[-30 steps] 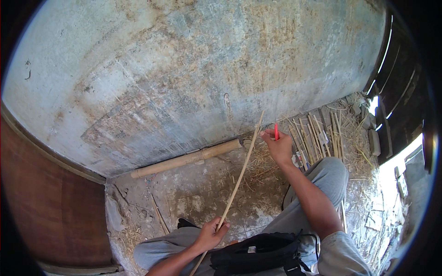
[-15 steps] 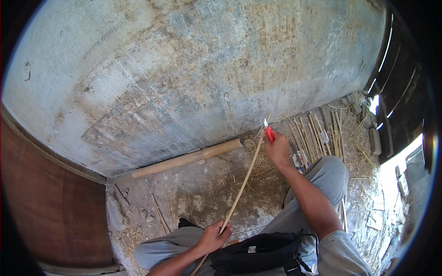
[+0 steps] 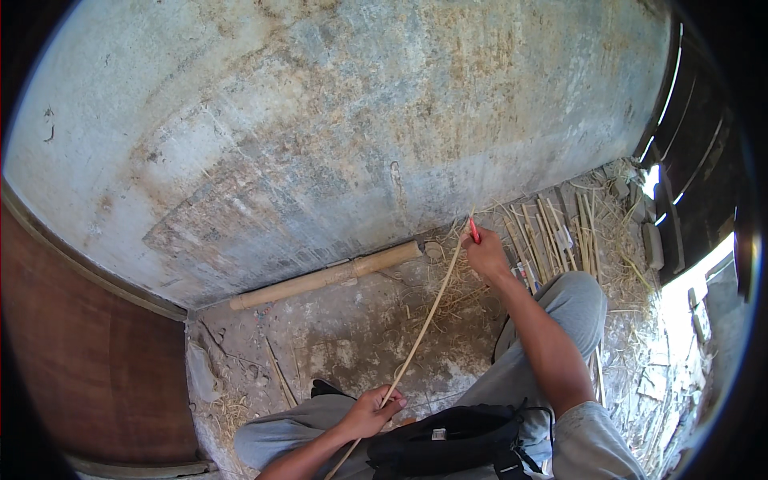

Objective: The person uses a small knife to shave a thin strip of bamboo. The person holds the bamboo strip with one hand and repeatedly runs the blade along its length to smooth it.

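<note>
A long, thin bamboo strip (image 3: 426, 324) slants from my lap up toward the wall. My left hand (image 3: 376, 412) is closed around its lower part, close to my left knee. Up near the strip's far end, my right hand (image 3: 485, 252) grips a red-handled knife (image 3: 474, 231). The knife lies against the strip's far end; its blade barely shows from this angle. Whether my right fingers also pinch the strip is hard to make out.
A thick bamboo pole (image 3: 328, 276) lies along the foot of the stained wall (image 3: 360, 120). Several split bamboo strips (image 3: 552, 236) rest on the floor at right, among curly shavings (image 3: 456, 292). A black waist bag (image 3: 448, 440) sits on my lap. A brown panel (image 3: 96, 344) stands at left.
My right hand has shifted slightly right and down and turned, so the blade that showed before is mostly hidden. The strip's far end has moved a little right. My left hand stays put.
</note>
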Demonstrator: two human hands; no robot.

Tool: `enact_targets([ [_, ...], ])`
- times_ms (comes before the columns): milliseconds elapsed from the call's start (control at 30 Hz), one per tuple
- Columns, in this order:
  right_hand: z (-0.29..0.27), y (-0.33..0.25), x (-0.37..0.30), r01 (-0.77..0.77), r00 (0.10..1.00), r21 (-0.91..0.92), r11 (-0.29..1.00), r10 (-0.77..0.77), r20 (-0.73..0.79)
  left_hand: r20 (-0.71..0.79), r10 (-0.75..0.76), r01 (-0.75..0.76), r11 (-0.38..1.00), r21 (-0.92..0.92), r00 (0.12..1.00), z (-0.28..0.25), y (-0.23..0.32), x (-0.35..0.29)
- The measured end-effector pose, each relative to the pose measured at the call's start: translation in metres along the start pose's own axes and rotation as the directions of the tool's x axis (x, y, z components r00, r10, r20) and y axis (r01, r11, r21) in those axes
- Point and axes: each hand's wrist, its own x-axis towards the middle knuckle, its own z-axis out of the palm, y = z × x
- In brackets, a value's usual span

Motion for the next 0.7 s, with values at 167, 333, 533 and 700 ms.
enact_targets([
  [167,-0.003,-0.003,-0.001,-0.026,1.000,0.020,0.999,0.026,0.004,0.140,-0.159,0.194,0.935,-0.297,0.977,-0.010,0.018,-0.005],
  [333,-0.004,-0.003,0.001,-0.056,0.998,0.119,0.991,0.056,0.007,0.286,-0.225,0.337,0.831,-0.443,0.931,-0.018,0.018,-0.006],
  [533,-0.009,-0.004,0.002,-0.035,0.999,0.153,0.988,0.033,0.013,0.285,-0.254,0.352,0.857,-0.377,0.924,-0.017,0.017,-0.003],
  [700,-0.015,-0.033,-0.019,0.546,0.780,-0.389,0.742,-0.619,-0.088,0.000,0.028,-0.028,0.998,-0.049,1.000,-0.010,0.002,-0.002],
])
